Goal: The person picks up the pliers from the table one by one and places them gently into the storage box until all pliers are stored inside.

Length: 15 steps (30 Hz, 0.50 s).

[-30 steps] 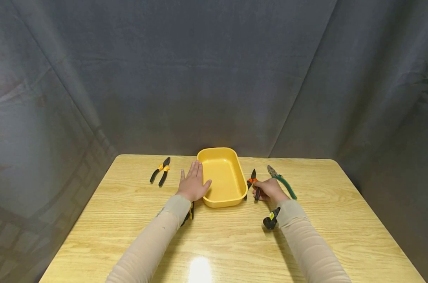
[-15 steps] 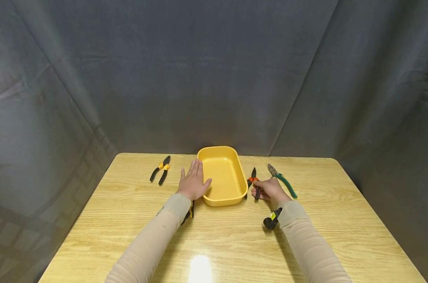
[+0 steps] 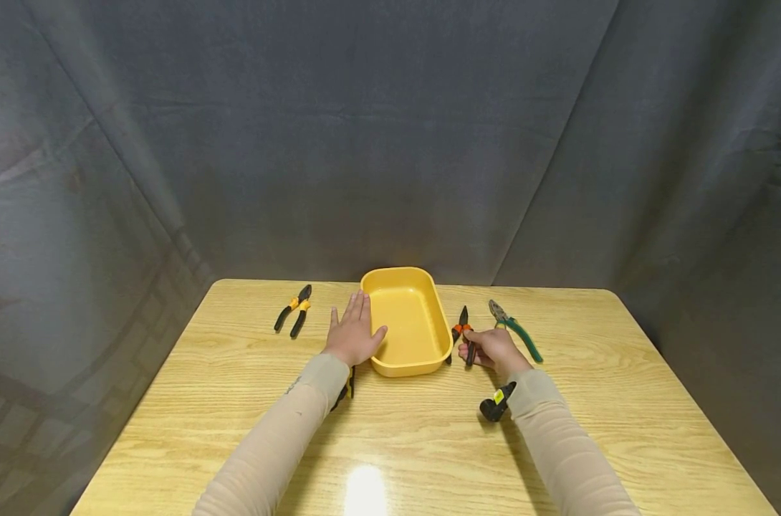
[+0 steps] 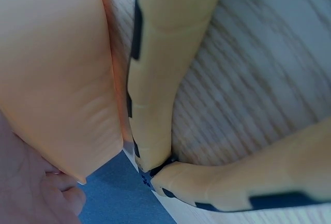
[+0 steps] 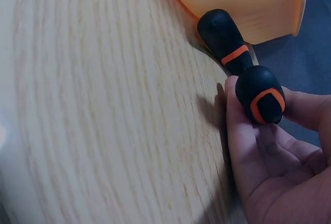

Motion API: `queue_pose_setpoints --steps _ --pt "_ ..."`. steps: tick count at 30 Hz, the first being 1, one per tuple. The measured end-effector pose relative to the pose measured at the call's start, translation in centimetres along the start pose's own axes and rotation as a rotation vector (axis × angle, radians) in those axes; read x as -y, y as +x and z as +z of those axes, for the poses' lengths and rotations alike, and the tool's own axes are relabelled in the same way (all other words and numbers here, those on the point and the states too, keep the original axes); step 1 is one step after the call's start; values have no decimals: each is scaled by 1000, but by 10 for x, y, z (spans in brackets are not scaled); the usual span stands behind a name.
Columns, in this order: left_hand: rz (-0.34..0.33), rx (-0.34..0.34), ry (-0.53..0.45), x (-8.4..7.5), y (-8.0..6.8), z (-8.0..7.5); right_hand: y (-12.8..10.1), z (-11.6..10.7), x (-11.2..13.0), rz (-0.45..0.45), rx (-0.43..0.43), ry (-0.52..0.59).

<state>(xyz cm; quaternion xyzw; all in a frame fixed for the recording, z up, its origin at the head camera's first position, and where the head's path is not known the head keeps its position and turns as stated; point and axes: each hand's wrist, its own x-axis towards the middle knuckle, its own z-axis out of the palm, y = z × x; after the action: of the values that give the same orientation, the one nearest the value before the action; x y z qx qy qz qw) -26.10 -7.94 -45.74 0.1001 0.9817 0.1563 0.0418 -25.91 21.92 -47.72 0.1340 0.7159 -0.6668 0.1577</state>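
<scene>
My left hand [image 3: 352, 338] lies with straight, spread fingers against the left rim of a yellow plastic bin [image 3: 406, 370]. In the left wrist view, its curled fingertips region [image 4: 62, 193] shows beside the bin wall [image 4: 57, 74]. Close by is a tool with two yellow-and-black handles [image 4: 155, 79], mostly hidden beneath my left wrist in the head view. Right of the bin, my right hand [image 3: 499, 349] pinches one handle of black-and-orange pliers [image 3: 471, 352] between thumb and fingers. Their handles stand apart, and the other handle [image 5: 220, 32] lies near the bin.
Green-handled pliers [image 3: 524, 342] lie just right of my right hand. Black-and-yellow pliers [image 3: 298, 313] lie at the back left of the wooden table [image 3: 423, 451]. Dark grey cloth [image 3: 377, 143] hangs behind and at both sides. A black wrist camera [image 3: 496, 403] sits at my right cuff.
Almost nothing differs: both hands, the bin and the pliers keep their places, apart from a slight shift of the whole head view.
</scene>
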Motion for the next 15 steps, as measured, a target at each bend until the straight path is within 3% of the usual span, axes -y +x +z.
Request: queue_pose_setpoints --steps 15 --pt "-3 -2 0 1 2 2 3 0 -2 14 39 43"
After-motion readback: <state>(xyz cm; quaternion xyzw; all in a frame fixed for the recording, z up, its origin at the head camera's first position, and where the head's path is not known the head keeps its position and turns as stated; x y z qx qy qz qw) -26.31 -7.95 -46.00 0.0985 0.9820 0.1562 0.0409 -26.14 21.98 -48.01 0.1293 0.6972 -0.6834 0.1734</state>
